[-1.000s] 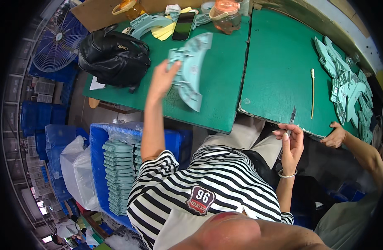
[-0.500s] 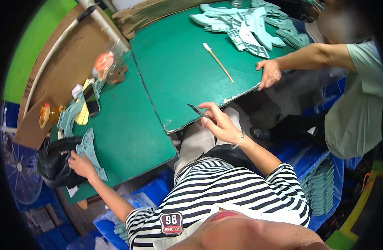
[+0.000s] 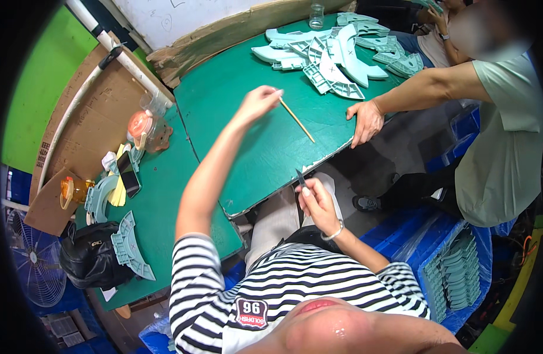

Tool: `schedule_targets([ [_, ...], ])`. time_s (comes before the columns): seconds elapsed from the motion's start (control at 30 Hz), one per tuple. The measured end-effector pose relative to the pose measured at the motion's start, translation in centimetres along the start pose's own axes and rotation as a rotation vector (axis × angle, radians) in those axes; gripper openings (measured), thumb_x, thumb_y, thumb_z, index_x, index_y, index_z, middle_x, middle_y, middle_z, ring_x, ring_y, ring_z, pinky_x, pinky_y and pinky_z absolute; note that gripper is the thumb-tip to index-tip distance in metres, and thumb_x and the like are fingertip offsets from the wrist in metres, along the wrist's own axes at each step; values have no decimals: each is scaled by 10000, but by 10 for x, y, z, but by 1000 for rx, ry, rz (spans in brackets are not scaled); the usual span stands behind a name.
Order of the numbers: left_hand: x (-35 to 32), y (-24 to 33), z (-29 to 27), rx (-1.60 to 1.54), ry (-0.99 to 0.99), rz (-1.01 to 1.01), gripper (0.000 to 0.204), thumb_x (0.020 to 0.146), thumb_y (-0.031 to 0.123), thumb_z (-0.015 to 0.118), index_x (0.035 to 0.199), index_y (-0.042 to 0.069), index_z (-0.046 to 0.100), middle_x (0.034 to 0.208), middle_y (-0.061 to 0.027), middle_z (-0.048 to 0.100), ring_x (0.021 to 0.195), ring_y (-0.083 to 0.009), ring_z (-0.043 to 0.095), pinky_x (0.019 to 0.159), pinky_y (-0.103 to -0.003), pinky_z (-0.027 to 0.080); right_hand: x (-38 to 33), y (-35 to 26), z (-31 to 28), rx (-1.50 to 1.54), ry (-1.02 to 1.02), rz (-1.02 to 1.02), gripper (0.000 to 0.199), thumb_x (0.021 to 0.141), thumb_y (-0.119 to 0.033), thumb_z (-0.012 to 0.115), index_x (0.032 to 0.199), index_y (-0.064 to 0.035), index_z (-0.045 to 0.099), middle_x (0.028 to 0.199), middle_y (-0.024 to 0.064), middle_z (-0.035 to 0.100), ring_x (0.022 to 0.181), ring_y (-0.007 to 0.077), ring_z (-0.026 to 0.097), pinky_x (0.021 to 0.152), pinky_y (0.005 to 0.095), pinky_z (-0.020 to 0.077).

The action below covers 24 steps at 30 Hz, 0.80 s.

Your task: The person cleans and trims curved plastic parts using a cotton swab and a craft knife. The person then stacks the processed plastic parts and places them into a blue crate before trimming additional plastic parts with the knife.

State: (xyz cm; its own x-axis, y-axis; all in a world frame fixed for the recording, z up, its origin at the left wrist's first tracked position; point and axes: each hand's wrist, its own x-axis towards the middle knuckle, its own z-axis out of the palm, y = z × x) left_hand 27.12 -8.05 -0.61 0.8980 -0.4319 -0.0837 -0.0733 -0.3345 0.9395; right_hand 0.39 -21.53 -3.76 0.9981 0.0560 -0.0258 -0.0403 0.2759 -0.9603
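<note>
My left hand (image 3: 257, 102) reaches out over the green table (image 3: 248, 141) and pinches the near end of a thin wooden stick (image 3: 296, 119) that lies on it. My right hand (image 3: 314, 200) stays close to my lap at the table's front edge and grips a small dark blade (image 3: 300, 176), tip upward. A pile of pale teal plastic curved parts (image 3: 333, 56) lies at the far side of the table, beyond the stick.
Another person in a light green shirt stands at the right, one hand (image 3: 366, 121) resting on the table edge. A second green table (image 3: 156, 206) at the left carries a black bag (image 3: 88, 253), a phone (image 3: 128, 174), teal parts (image 3: 130, 245). Blue crates (image 3: 454, 271) hold stacked parts.
My left hand left the teal parts at the left table and swung across to the stick. The view turned right. My right hand kept the blade near the table edge.
</note>
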Motion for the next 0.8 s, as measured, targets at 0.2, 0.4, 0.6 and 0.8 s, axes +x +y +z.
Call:
schedule_targets([
  [0.2, 149, -13, 110, -217, 312, -405, 386, 697, 320, 726, 859, -17, 628, 848, -102, 617, 613, -186, 573, 453, -276, 473, -35, 2, -20, -38, 138, 69, 175, 946, -193, 422, 956, -29, 483, 629, -25, 461, 473, 18, 369, 432, 162, 300],
  [0.4, 131, 2, 91, -816, 171, -69, 265, 833, 124, 608, 1057, 90, 469, 947, -40, 588, 816, -171, 598, 635, -361, 528, -40, 8, -23, -46, 149, 52, 182, 957, -188, 396, 948, -29, 484, 648, 2, 467, 486, 31, 371, 445, 153, 304],
  [0.6, -12, 24, -16, -890, 134, 180, 295, 883, 194, 535, 1148, 118, 428, 1025, -35, 577, 912, -167, 596, 764, -379, 527, -33, 6, -15, -109, 76, 25, 177, 949, -186, 416, 967, -31, 501, 704, -6, 496, 547, 23, 411, 494, 150, 337],
  [0.8, -153, -16, -66, -1191, 211, 179, 296, 916, 227, 477, 1154, 53, 494, 1095, -90, 593, 989, -208, 589, 856, -404, 490, -24, 1, -2, -201, -52, -164, 202, 939, -120, 408, 1074, -1, 499, 757, 12, 487, 683, 67, 455, 638, 202, 394],
])
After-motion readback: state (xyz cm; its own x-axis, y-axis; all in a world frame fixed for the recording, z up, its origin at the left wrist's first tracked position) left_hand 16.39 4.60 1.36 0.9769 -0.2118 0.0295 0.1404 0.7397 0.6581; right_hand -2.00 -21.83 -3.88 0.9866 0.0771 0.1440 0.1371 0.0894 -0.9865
